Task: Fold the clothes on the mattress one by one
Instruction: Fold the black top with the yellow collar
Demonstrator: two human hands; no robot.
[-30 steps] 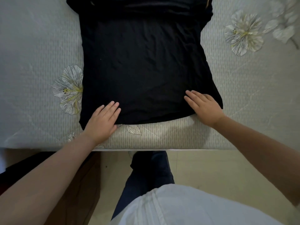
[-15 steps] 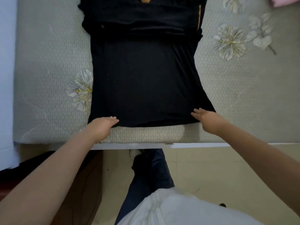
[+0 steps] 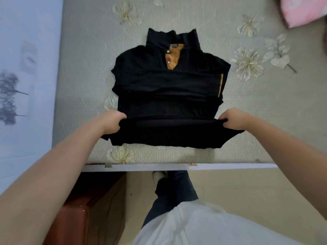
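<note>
- While both arms are reaching out over the near edge of the mattress point(image 3: 85, 71), I am seeing the black shirt point(image 3: 169, 85) lying near the middle of the floral quilted surface, collar pointing away from me.
- My left hand point(image 3: 110, 123) is gripping the shirt's hem at its left corner, fingers curled around the fabric and lifting it off the mattress.
- My right hand point(image 3: 233, 121) is gripping the opposite hem corner the same way, fingers closed on the cloth, so the lower edge is stretching taut between the two hands.
- Beyond the raised hem, the upper body of the shirt is lying flat with its sides already folded inward; a mustard-yellow placket point(image 3: 172, 59) with small pale buttons is showing at the open neck, and a thin yellow strip is showing along the shirt's right edge.
- Below the held hem, a loose band of black fabric is hanging back toward me and resting on the mattress just beyond a printed flower point(image 3: 121, 154).
- At the far right corner, a pink cushion point(image 3: 300, 11) is sitting well apart from the shirt.
- Beneath the mattress edge, my white top point(image 3: 203, 227) and dark trousers point(image 3: 173, 191) are showing above a pale floor.
</note>
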